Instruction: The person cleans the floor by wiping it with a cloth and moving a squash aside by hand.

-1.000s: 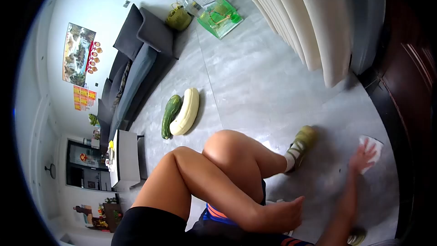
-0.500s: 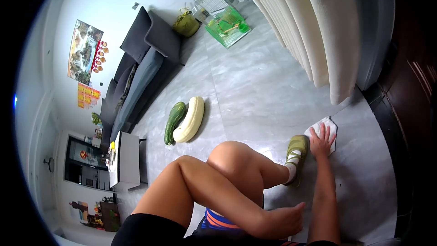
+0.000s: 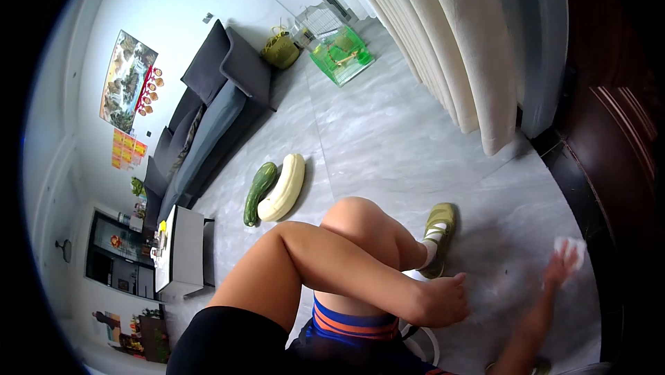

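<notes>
My right hand (image 3: 558,269), blurred by motion, is on a white cloth (image 3: 572,251) at the floor's right side, near the dark edge. Its fingers lie over the cloth, which seems slightly bunched. My left hand (image 3: 443,301) is curled into a loose fist beside my bent knee, with nothing visible in it. An olive-green shoe (image 3: 441,233) on my foot rests on the grey tiles (image 3: 374,139), between the two hands. Further off, a dark green squash (image 3: 259,195) lies alongside a longer pale yellow one (image 3: 282,191).
A cream curtain (image 3: 457,49) hangs at upper right, beside dark reddish wood (image 3: 623,146). Near the grey sofa (image 3: 208,111) stand a green-based wire cage (image 3: 343,56) and a yellow-green basket (image 3: 280,49). A white low table (image 3: 183,254) is at left. A small dark speck (image 3: 506,272) marks the floor.
My right hand has slid the cloth away from the shoe, rightward and down toward the floor's dark edge. The left hand stays curled, slightly higher in view. The view has shifted a little.
</notes>
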The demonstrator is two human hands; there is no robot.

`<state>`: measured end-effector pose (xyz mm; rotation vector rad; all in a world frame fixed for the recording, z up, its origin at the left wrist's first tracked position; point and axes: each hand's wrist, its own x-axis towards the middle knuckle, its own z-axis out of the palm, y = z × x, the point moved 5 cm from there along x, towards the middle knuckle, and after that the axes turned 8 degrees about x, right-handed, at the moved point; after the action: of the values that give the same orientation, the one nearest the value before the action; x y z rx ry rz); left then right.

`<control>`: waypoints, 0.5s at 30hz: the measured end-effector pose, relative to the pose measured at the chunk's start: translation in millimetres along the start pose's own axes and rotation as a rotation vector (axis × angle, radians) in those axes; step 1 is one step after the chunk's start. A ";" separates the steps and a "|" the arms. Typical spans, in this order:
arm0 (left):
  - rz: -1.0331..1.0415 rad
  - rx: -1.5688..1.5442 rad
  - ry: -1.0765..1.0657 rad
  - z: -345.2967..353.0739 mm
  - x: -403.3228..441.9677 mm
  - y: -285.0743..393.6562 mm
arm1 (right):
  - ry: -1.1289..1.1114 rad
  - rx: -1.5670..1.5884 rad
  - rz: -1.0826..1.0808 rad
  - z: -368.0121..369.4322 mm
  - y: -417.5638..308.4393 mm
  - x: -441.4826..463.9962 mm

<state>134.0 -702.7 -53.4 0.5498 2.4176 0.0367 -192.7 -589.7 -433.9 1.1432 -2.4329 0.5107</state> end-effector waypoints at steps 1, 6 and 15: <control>-0.010 0.064 -0.006 2.7 -3.5 3.8 | 0.216 0.022 -0.112 -31.2 25.0 -14.1; -0.003 0.123 0.217 33.6 -8.8 23.3 | -0.072 0.601 0.510 -30.0 169.3 -161.7; -0.038 0.100 0.111 44.7 -27.0 27.7 | 0.209 2.051 0.614 -23.9 -10.1 -145.6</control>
<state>190.4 -693.1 -68.1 0.5596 2.5483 -0.0721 -94.9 -491.1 -484.8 0.4747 -1.2709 3.3171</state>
